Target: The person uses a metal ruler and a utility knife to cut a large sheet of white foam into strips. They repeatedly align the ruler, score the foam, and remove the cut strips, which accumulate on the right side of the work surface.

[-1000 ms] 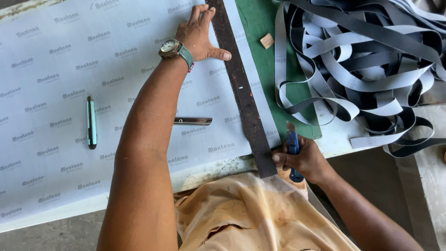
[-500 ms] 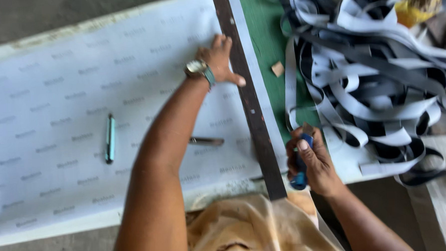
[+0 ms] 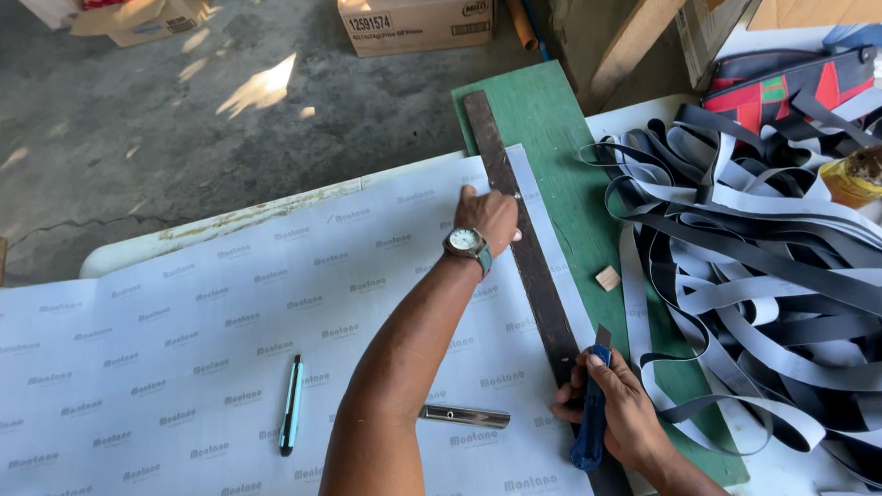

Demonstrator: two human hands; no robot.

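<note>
Left hand (image 3: 486,216) flat on the dark straightedge (image 3: 526,264), pinning it to the white sheet (image 3: 168,359). Right hand (image 3: 616,404), grip closed around blue cutter (image 3: 591,415), blade against straightedge's right edge. Right of straightedge: green mat (image 3: 545,124), wood block (image 3: 608,278), strip pile (image 3: 780,293). Left: teal pen (image 3: 290,404), metal bar (image 3: 464,416).

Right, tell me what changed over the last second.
The right hand slid the blue utility knife from the sheet's near edge further up along the dark straightedge. The left hand kept pressing the straightedge down. The teal pen, metal piece and pile of cut strips stayed put.
</note>
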